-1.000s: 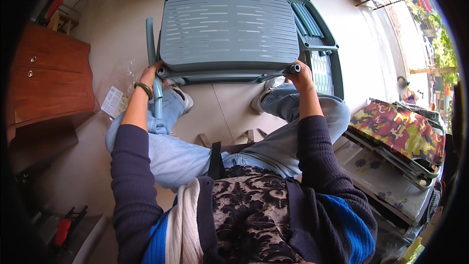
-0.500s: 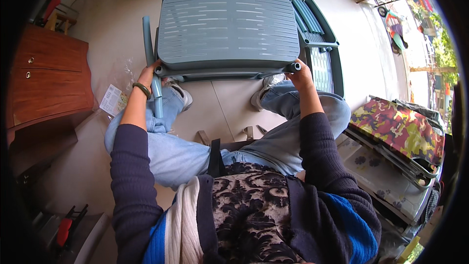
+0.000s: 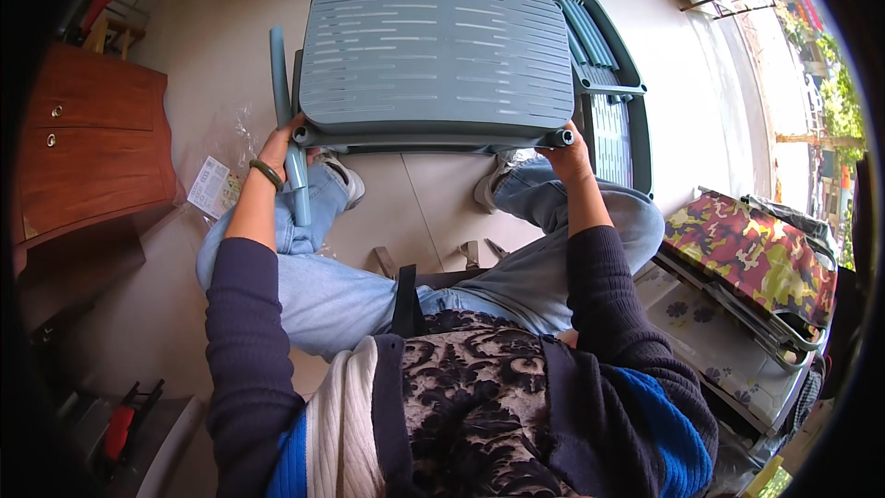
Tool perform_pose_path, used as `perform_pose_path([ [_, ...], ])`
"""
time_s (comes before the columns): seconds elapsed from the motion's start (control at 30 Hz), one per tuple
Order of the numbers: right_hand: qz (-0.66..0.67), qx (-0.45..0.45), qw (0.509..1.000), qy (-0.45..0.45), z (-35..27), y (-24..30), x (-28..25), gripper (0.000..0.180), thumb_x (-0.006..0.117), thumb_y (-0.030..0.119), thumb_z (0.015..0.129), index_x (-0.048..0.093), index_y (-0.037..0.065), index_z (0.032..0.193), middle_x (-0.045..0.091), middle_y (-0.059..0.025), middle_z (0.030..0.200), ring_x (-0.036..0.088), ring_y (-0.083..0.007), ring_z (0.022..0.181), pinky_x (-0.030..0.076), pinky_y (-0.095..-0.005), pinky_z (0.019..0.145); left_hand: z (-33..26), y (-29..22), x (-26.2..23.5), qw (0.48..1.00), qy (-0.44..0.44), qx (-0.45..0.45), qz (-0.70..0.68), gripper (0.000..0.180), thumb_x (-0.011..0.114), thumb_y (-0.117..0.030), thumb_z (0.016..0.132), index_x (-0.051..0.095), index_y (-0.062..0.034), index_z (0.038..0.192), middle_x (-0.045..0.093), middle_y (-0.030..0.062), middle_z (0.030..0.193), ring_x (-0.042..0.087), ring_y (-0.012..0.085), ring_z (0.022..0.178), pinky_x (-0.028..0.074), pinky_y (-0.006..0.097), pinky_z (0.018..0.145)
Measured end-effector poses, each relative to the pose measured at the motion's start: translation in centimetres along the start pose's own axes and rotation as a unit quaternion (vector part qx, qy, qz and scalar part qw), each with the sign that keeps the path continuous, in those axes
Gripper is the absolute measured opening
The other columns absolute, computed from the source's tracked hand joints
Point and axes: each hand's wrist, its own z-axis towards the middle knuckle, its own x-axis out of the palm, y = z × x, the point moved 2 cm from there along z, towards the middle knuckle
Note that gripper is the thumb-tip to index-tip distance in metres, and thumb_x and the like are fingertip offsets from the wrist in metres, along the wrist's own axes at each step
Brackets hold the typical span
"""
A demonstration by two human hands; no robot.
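A blue-grey plastic shelf tray (image 3: 433,55) with a slotted surface is held in front of me, between my hands. My left hand (image 3: 279,146) is closed round its near left corner, by a round socket. A blue-grey tube (image 3: 279,74) stands along that side, and another tube piece (image 3: 300,189) shows below the same hand; whether the two are joined is hidden. On the near right corner my right hand (image 3: 570,157) is closed beside the other socket, its fingers partly behind the tray. Another tray lies under or behind the held one, mostly hidden.
More blue-grey trays (image 3: 636,138) are stacked at the right, with several loose tubes (image 3: 590,32) in the upper one. A reddish wooden cabinet (image 3: 101,129) stands left, near a printed sheet (image 3: 214,186). Folded camouflage-covered furniture (image 3: 751,249) sits at the right.
The tray's right side has shifted slightly right and toward me, with my right hand on it. My left hand has hardly moved. A colourful wheeled thing at the far right is gone from view.
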Motion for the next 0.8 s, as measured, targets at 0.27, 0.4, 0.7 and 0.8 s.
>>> perform_pose_path([
  [0.27,-0.151,-0.076,0.986,0.01,-0.9,2.7,1.7,0.033,0.07,-0.007,0.066,0.064,0.004,0.096,0.061,-0.0045,0.09,0.061,-0.0163,0.084,0.054,-0.03,0.066,-0.5,-0.3,0.0,1.0,0.004,0.01,0.004,0.046,0.067,-0.048,0.082,0.064,-0.0038,0.092,0.066,0.0109,0.073,0.065,0.0213,0.06,0.051,0.029,0.047],
  [0.4,0.09,0.084,0.992,-0.032,-1.0,2.9,1.6,0.013,0.06,0.015,0.086,0.065,0.006,0.093,0.061,-0.0024,0.081,0.061,-0.015,0.074,0.055,-0.0311,0.06,-0.2,-0.2,0.2,1.0,-0.004,0.016,0.007,0.046,0.067,-0.048,0.082,0.065,-0.0036,0.093,0.066,0.0108,0.073,0.065,0.0213,0.06,0.052,0.03,0.047],
  [0.7,0.097,0.059,0.992,-0.047,-0.9,2.4,1.7,0.02,0.058,0.025,0.089,0.066,0.007,0.091,0.06,-0.0014,0.075,0.058,-0.0119,0.062,0.049,-0.0268,0.049,-0.4,-0.2,0.5,1.0,-0.021,0.015,0.0,0.045,0.07,-0.047,0.08,0.063,-0.0048,0.095,0.065,0.0093,0.071,0.065,0.0211,0.055,0.05,0.028,0.043],
  [0.8,0.061,0.048,0.996,-0.05,-0.8,2.4,1.5,0.021,0.059,0.026,0.089,0.066,0.007,0.09,0.06,-0.0009,0.073,0.057,-0.0101,0.06,0.046,-0.0242,0.045,-0.2,0.0,0.0,1.0,-0.023,0.018,0.001,0.045,0.069,-0.047,0.081,0.064,-0.0048,0.095,0.066,0.0096,0.072,0.065,0.0208,0.057,0.051,0.028,0.044],
])
